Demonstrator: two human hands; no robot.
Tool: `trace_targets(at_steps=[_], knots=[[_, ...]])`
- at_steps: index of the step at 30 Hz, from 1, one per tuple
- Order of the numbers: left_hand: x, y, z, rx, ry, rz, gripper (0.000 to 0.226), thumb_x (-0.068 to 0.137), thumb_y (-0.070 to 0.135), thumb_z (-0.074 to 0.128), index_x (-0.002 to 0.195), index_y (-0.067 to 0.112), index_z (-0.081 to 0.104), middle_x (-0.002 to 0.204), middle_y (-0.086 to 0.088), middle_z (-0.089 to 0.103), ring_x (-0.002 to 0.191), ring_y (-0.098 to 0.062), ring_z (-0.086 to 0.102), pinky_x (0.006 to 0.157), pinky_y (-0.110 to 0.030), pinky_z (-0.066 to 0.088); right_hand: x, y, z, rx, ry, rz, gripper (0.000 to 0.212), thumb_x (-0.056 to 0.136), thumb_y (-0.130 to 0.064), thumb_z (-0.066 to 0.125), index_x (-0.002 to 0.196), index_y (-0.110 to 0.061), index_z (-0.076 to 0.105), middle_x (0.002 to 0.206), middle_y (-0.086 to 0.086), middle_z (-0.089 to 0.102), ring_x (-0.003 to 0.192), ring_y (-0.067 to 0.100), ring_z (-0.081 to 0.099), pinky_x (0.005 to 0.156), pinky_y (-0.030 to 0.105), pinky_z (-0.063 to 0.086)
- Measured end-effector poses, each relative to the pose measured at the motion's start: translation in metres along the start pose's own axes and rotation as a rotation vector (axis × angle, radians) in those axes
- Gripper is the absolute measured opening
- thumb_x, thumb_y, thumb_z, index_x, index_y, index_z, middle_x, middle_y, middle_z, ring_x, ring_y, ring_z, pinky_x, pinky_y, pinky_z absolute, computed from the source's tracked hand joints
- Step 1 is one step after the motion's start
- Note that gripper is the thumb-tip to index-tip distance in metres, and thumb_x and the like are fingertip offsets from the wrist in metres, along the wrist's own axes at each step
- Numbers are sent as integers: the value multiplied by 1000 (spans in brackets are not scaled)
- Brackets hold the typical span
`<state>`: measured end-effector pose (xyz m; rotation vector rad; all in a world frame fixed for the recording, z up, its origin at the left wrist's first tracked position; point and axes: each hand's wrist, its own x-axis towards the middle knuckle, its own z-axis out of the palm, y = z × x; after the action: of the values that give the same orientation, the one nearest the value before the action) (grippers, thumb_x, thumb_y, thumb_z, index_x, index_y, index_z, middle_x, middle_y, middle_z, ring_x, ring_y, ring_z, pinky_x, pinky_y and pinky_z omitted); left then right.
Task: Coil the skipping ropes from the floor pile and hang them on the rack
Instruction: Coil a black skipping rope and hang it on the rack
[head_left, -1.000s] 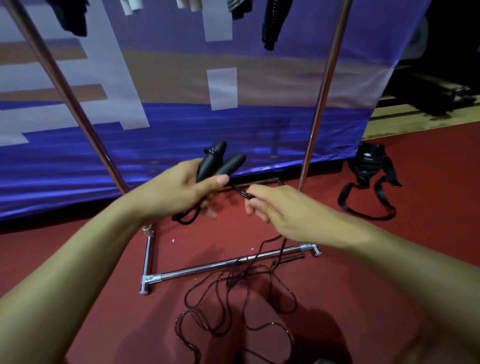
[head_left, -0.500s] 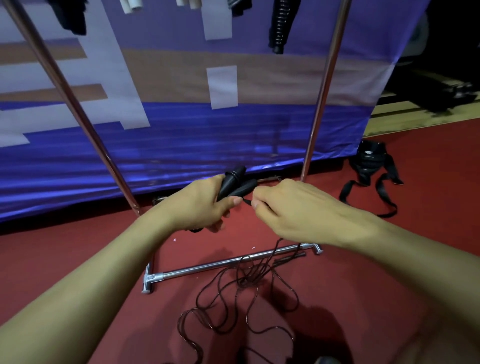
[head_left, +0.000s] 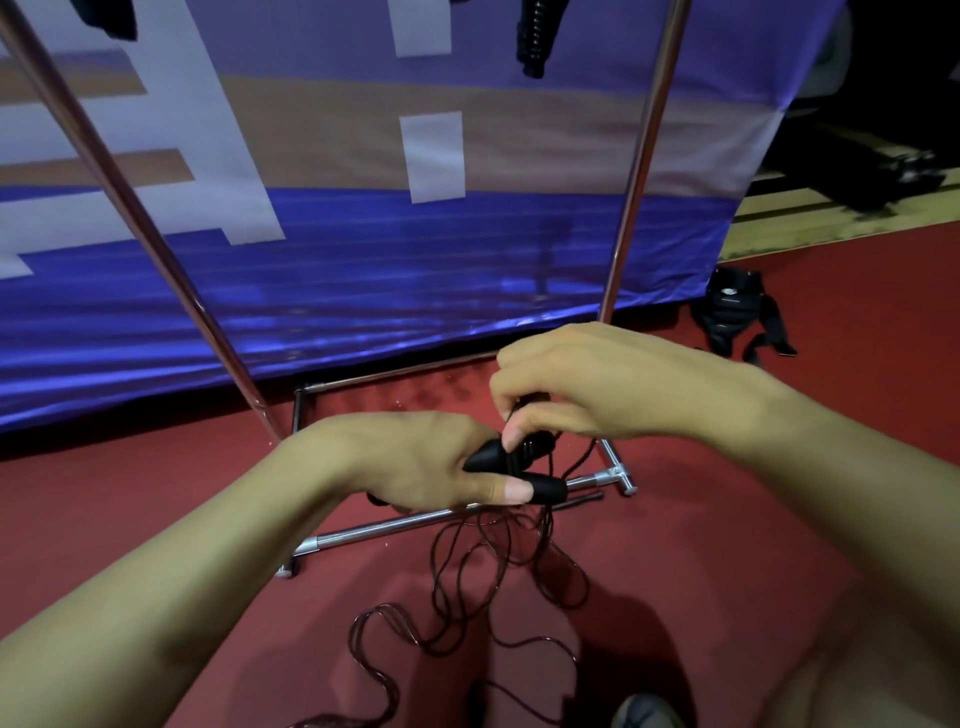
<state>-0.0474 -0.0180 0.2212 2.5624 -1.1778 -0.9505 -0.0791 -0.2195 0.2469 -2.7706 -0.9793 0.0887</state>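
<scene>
A blue, white and tan banner (head_left: 363, 234) hangs behind the chrome tubular rack (head_left: 644, 156) standing on the red carpeted floor (head_left: 779, 519). The thin dark skipping-rope cord (head_left: 498, 582) trails in loose loops over the rack's near base bar. The left hand (head_left: 415, 462) grips two black tapered rope handles (head_left: 519, 467); the right hand (head_left: 582, 389) pinches the cord just above them.

Two black rope handles (head_left: 519, 470) lie side by side, tips toward 3 o'clock; their thin dark cord (head_left: 498, 582) trails in loose loops toward 6 o'clock; chrome rack (head_left: 415, 519) stands behind.
</scene>
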Motion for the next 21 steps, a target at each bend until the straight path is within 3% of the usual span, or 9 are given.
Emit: trace_targets(at_steps=[3,5,7,11,13,15,17,19,21], knots=[[-3,-3,-3,-44,-40,-47,59,93,70,50,93,12,55,72,1,54,49,-11,45,53,-23,44,-4,4,-2,41,20,25,20,96,-53,56,96,-36,64,76,-19,58,70,5,56,67,21,42],[-3,-5,-3,-68,-67,-91,61,91,73,51,94,12,56,73,-2,55,55,-20,49,54,-36,49,-7,4,-4,-7,10,33,29,97,-61,48,93,-33,56,72,-15,55,67,10,53,57,20,32],[0,-7,-1,-51,-52,-123,61,90,73,54,95,12,58,73,-3,57,56,-22,53,55,-39,52,-7,3,-2,-10,-31,49,32,100,-58,47,89,-31,58,69,-11,57,66,11,53,54,21,31],[8,-5,6,12,6,-140,52,92,65,61,96,14,58,67,3,53,45,-10,48,46,-20,42,-9,5,-4,91,-242,165,27,93,-57,63,85,-33,69,67,-13,63,67,4,59,61,25,44],[10,-7,9,-84,20,-130,40,96,56,63,98,17,56,69,4,53,40,-5,45,41,-16,39,-10,5,-5,91,-243,173,20,93,-52,67,87,-33,71,68,-24,63,69,-5,60,61,19,41],[12,-12,12,-264,92,-112,30,98,47,63,102,20,54,76,-1,56,43,-8,48,42,-20,42,-11,8,-5,40,-170,162,21,97,-48,62,88,-31,71,68,-29,60,68,-3,58,59,18,36],[14,-17,10,-392,234,-110,27,99,44,64,107,21,52,78,-4,58,45,-13,51,42,-25,44,-13,10,-4,4,-117,185,25,101,-45,56,88,-29,70,64,-18,61,64,5,57,56,21,35],[14,-20,5,-408,374,-124,30,97,46,66,111,24,51,71,-4,58,44,-16,52,41,-28,43,-14,10,-2,32,-110,223,27,104,-39,51,88,-28,70,59,-10,63,59,9,58,56,22,38],[13,-21,1,-425,464,-131,35,95,46,68,117,25,50,63,0,54,42,-18,50,39,-28,42,-16,9,0,88,-101,227,24,105,-32,49,87,-28,65,60,-18,63,60,5,58,57,20,38]])
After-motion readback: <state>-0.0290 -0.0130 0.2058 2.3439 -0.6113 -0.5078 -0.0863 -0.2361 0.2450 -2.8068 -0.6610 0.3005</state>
